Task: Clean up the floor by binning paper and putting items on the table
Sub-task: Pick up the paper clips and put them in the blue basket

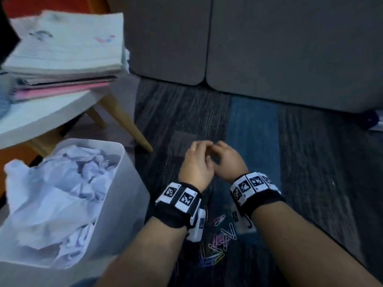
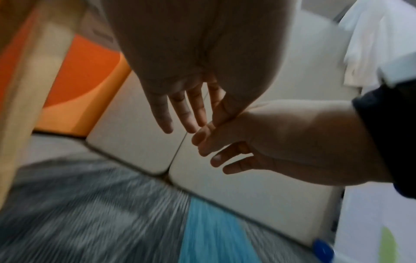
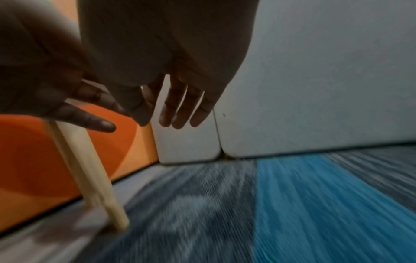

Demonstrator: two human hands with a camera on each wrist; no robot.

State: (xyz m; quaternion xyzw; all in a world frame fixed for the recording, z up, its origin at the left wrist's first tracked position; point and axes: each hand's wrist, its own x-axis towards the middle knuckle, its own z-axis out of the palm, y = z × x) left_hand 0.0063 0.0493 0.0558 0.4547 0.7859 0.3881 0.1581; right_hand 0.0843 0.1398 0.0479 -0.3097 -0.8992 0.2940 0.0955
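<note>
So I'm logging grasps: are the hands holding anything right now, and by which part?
Nothing is held: the left hand and right hand both show straight, bare fingers, close together above the striped grey carpet.

Bare forearms, each wrist wrapped in a black band (image 1: 178, 212) carrying white tiles printed with black square markers (image 1: 247, 184).

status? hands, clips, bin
Left hand and right hand open, empty, touching. Paper clips on carpet under wrists. Bin full of crumpled paper. Nothing blocking.
</note>
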